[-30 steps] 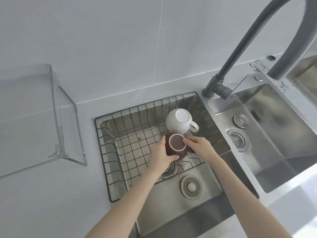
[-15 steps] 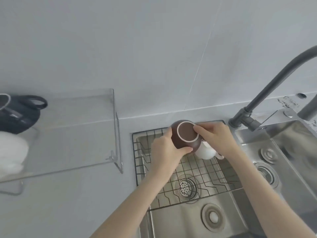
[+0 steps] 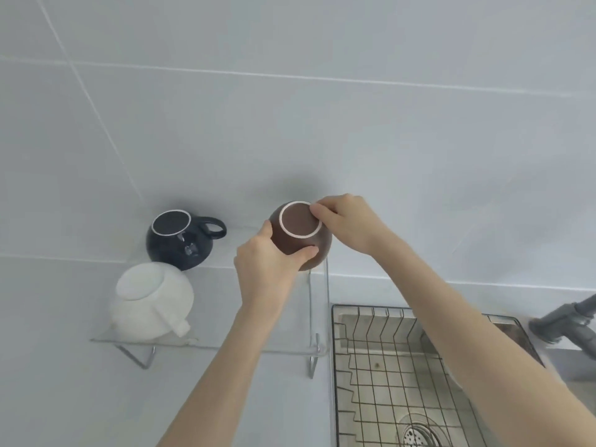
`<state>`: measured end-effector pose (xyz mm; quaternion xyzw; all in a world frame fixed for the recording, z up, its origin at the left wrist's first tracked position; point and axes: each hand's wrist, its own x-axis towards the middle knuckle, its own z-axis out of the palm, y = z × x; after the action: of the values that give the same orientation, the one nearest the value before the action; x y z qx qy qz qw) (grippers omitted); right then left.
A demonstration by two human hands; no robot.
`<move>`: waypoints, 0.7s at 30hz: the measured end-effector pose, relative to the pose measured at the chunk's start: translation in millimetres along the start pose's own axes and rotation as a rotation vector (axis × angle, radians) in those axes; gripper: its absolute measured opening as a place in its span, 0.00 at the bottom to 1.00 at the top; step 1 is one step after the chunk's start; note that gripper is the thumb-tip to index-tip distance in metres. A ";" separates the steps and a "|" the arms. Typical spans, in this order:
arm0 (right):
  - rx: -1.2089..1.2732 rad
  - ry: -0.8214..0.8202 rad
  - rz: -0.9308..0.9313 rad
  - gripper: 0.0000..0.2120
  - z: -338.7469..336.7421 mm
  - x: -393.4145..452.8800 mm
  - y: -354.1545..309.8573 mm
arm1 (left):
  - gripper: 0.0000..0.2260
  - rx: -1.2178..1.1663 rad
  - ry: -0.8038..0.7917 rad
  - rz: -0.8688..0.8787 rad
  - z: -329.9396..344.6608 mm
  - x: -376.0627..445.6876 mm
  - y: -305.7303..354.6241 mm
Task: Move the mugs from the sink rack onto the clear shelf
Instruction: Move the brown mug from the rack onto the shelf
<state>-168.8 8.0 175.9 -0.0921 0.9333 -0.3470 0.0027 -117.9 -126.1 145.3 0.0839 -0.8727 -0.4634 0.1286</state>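
A brown mug (image 3: pixel 301 235) is held upside down by both hands, right over the right end of the clear shelf (image 3: pixel 225 345). The left hand (image 3: pixel 264 269) is wrapped around the near side of the mug, with the thumb pressed on its round belly. The right hand (image 3: pixel 346 221) is pinched on the far side, up by the pale ring on the bottom. The step in hand seems to be the putting down of this mug. Next, the mug needs to be lowered slowly until its mouth is flat on the shelf, and then both hands need to be let go. Care is called for, since the mug is very close to the shelf's right edge. Two mugs are already set upside down on the shelf: a dark blue mug (image 3: pixel 179 241) at the back and a white mug (image 3: pixel 151 303) in front. The sink rack (image 3: pixel 387 366) is seen at the lower right, but part of it is cut off, so it cannot be told if more mugs are left there. The brown mug's handle is hidden. The see-through shelf is hard to make out.
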 end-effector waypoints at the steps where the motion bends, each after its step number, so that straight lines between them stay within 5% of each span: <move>1: -0.003 -0.026 0.007 0.20 9.5 7.2 -0.6 | 0.22 0.004 0.006 -0.026 -1.0 3.7 -8.2; 10: -0.008 -0.159 0.073 0.21 47.7 31.0 4.9 | 0.22 0.034 0.009 -0.111 5.5 15.8 -42.8; 21: 0.107 -0.105 0.129 0.21 48.4 36.2 11.2 | 0.25 0.157 0.002 -0.111 14.4 18.9 -38.5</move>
<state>-203.0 -21.3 134.1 -0.0496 0.9161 -0.3900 0.0788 -139.2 -141.2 108.4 0.1422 -0.9003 -0.3999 0.0966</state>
